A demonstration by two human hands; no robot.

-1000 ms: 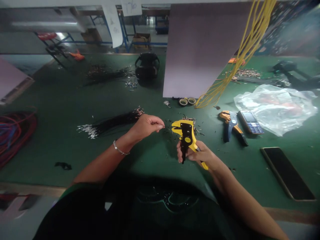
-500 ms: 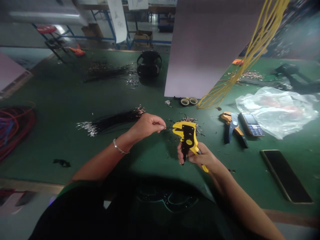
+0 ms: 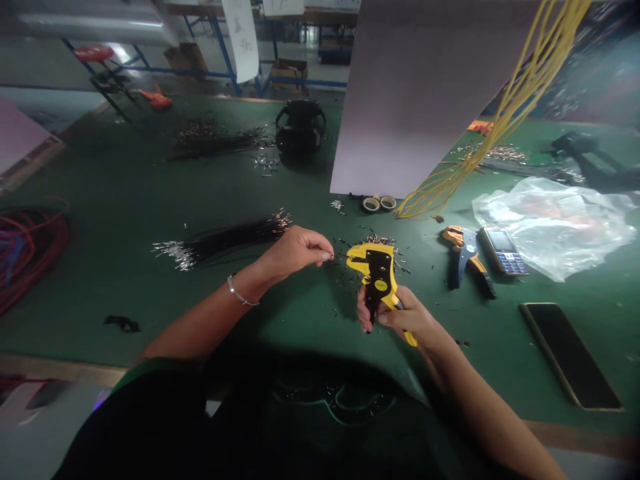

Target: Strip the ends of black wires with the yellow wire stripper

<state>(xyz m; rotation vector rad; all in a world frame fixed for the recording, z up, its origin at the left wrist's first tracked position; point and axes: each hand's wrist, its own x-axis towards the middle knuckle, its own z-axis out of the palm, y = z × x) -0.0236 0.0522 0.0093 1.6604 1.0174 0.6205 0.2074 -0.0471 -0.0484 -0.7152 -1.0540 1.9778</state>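
Observation:
My left hand [image 3: 303,250] pinches a thin dark wire whose short end points right, toward the jaws of a tool. That tool is a yellow and black wire stripper [image 3: 376,270], gripped by its handles in my right hand [image 3: 395,312]. The wire end lies at or just short of the jaws; I cannot tell whether they touch. Left of my left hand lies a bundle of black wires [image 3: 225,240] with silvery ends on the left and coppery ends on the right. Behind the stripper is a heap of small cut pieces [image 3: 377,239].
Right of the stripper lie an orange and dark blue stripper [image 3: 465,257], a keypad phone [image 3: 503,250], a smartphone [image 3: 570,353] and a clear plastic bag [image 3: 555,220]. Tape rolls [image 3: 371,205] lie by a hanging pale panel [image 3: 400,93]. Yellow wires [image 3: 500,133] hang at right; red cables [image 3: 30,253] lie left.
Both hands keep nearly the same place and grip, with the wire end still near the stripper's jaws. The whole view has shifted very slightly.

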